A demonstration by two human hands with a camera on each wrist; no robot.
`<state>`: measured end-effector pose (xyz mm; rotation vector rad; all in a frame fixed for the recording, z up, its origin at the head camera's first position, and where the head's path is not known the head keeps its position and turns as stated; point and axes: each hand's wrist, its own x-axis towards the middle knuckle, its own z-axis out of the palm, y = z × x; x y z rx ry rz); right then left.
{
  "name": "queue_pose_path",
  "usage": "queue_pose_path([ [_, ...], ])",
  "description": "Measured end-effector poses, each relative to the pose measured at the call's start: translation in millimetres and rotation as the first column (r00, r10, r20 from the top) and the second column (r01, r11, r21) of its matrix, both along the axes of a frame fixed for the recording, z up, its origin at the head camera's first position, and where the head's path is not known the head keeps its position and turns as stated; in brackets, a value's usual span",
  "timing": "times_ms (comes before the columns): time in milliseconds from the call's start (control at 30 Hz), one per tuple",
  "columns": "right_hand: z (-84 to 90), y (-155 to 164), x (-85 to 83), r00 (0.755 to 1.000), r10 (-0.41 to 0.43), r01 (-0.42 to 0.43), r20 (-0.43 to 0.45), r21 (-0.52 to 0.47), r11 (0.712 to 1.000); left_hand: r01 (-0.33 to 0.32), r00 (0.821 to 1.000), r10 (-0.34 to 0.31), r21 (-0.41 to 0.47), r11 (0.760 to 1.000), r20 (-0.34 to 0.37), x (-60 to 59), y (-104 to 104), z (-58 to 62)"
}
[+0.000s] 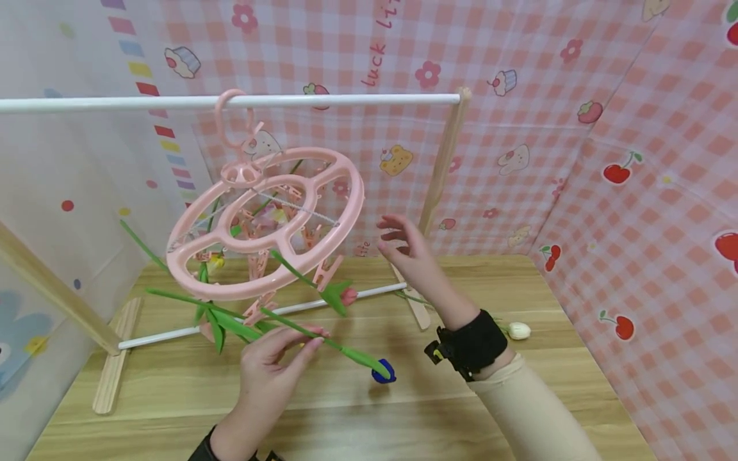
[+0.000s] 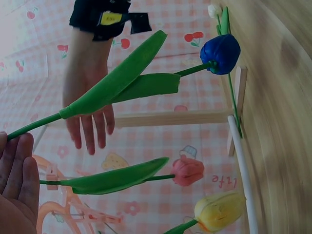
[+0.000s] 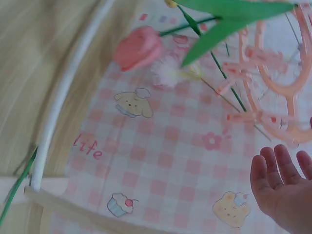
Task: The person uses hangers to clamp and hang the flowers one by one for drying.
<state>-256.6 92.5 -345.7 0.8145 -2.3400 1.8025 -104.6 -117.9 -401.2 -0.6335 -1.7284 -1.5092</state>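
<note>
A blue artificial tulip [image 1: 383, 371] hangs head-down to the right, its green stem pinched between the thumb and fingers of my left hand [image 1: 273, 362]. My right hand [image 1: 410, 251] is raised beside the pink round clip hanger [image 1: 265, 224], fingers loosely bent and holding nothing. Clothespins [image 1: 328, 272] dangle from the hanger's rings. A pink tulip [image 1: 348, 296] is clipped near its front right side. In the left wrist view, a yellow tulip [image 2: 220, 211] hangs below the pink one, and the blue head [image 2: 220, 53] shows clearly with its broad leaves.
The hanger's hook rests over a white rod [image 1: 346, 100] on wooden posts [image 1: 444, 166]. A lower white bar [image 1: 369, 293] joins the feet. On the wooden table [image 1: 478, 397] lies a white tulip [image 1: 519, 330], right of the stand. Patterned cloth covers the walls.
</note>
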Motion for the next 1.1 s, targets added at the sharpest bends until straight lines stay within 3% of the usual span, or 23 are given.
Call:
queue_pose_path([
  [200, 24.7, -13, -22.9, 0.977, 0.057, -0.005, 0.207, -0.245, 0.970, 0.015, 1.000, -0.015, -0.001, 1.000, -0.012, -1.6, 3, 0.3],
  [267, 31.7, -18, -28.2, 0.964, 0.076, -0.009, 0.254, -0.255, 0.967, 0.019, 1.000, -0.019, -0.003, 1.000, -0.017, -2.0, 4, 0.3],
  [400, 35.5, -29, -34.6, 0.954, 0.057, -0.002, 0.294, -0.186, 0.983, 0.021, 1.000, -0.021, -0.006, 1.000, -0.018, -1.8, 4, 1.1],
  [600, 23.7, -44, -38.7, 0.963, -0.048, 0.078, 0.266, -0.102, 0.992, 0.017, 1.000, -0.017, -0.003, 1.000, -0.011, -1.1, 3, 0.9],
  [833, 14.3, -53, -37.8, 0.984, -0.068, 0.103, 0.166, -0.214, 0.971, 0.024, 0.999, -0.024, -0.004, 1.000, -0.023, -3.0, 2, 2.3],
  [1100, 14.3, -55, -25.4, 0.989, -0.066, 0.102, 0.132, -0.288, 0.952, 0.003, 1.000, -0.003, -0.001, 1.000, -0.021, -1.0, 0, 3.5],
])
